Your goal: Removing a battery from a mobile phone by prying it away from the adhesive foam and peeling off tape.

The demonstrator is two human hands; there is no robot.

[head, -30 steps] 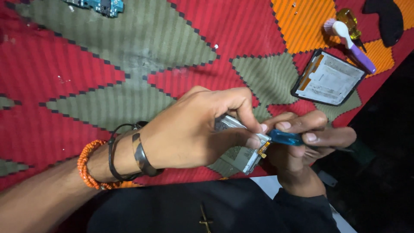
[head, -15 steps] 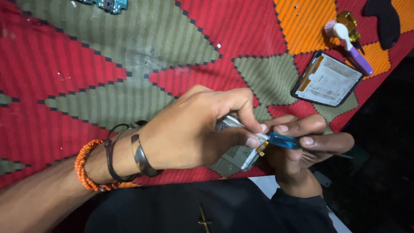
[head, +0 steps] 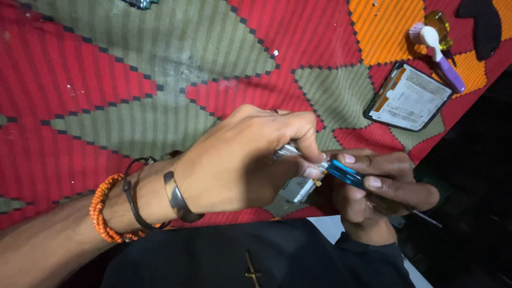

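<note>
My left hand [head: 240,160], with bracelets at the wrist, reaches across to the right and pinches a small silvery metal phone part [head: 298,188] between thumb and fingers. My right hand [head: 381,186] sits just right of it and grips a slim tool with a clear blue handle [head: 345,174]. The tool's left end meets the part beside my left thumb. A thin metal shaft [head: 426,218] sticks out past my right hand. Most of the part is hidden under my left hand.
A red, green and orange patterned rug [head: 160,80] covers the surface. At the upper right lie a dark-framed phone panel [head: 408,96], a white-headed brush with a purple handle [head: 440,53], a small yellow bottle [head: 440,24] and a black object [head: 482,26]. A circuit board [head: 141,2] shows at the top edge.
Both hands stay nearly in place on the part. My right fingers have shifted slightly along the blue tool.
</note>
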